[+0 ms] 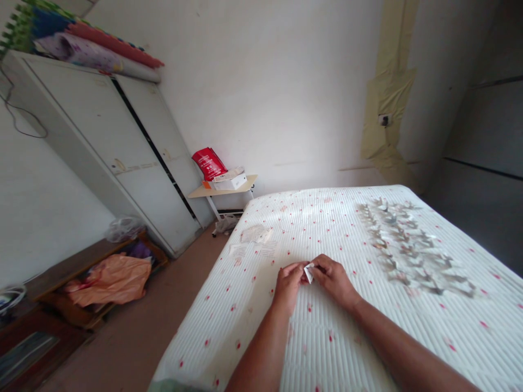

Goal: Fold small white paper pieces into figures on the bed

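Observation:
Between both hands is a small folded piece of white paper (308, 273), with a pointed lower end. My left hand (289, 280) pinches its left side, fingers closed. From the right, my right hand (333, 276) grips its upper edge between thumb and fingers. Both hands are over a white ribbed bedspread (261, 321) with small red marks. Several flat printed paper pieces (267, 249) lie on the bed beyond my left hand. To the right, many small folded paper figures (408, 247) stand in rows on the bedspread.
A small table (223, 190) beyond the bed holds a red bag (209, 163) and a white box (235, 181). At the left are a grey cabinet (106, 130) and a low wooden bench with an orange plastic bag (112, 280). A wall lies behind the bed.

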The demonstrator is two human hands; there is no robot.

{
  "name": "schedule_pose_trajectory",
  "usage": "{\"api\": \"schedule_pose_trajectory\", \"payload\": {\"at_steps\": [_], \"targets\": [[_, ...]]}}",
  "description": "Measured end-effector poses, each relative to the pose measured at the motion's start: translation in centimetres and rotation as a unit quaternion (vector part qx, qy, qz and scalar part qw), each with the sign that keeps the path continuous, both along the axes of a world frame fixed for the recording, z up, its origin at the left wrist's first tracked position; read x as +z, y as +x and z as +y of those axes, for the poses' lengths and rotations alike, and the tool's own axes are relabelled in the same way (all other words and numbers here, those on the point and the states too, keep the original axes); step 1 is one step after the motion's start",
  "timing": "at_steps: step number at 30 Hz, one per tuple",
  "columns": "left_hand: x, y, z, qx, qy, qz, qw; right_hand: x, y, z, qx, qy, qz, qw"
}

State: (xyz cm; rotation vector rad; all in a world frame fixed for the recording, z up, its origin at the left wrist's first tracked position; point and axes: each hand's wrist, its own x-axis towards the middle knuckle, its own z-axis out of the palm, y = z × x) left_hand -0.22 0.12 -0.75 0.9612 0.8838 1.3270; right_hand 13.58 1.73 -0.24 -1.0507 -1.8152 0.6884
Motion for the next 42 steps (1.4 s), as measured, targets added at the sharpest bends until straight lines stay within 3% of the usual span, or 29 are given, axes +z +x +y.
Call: {"api": "schedule_pose_trajectory", "payload": {"at_steps": [23, 36, 42], "targets": [[0.0, 0.2, -0.1, 0.027, 0.013, 0.099, 0.995, 0.6, -0.1, -0.5, -0.009, -0.039, 0.014, 0.999], [0.9, 0.6, -0.9, 0.098, 0.082, 0.239, 0.963, 0.6, -0.5, -0.8, -0.011, 0.023, -0.069, 0.997], [0.8, 0.5, -1.0, 0.126, 0.084, 0.219, 0.964, 0.8, -0.6, -1.1, 0.002, 0.025, -0.045, 0.999]]}}
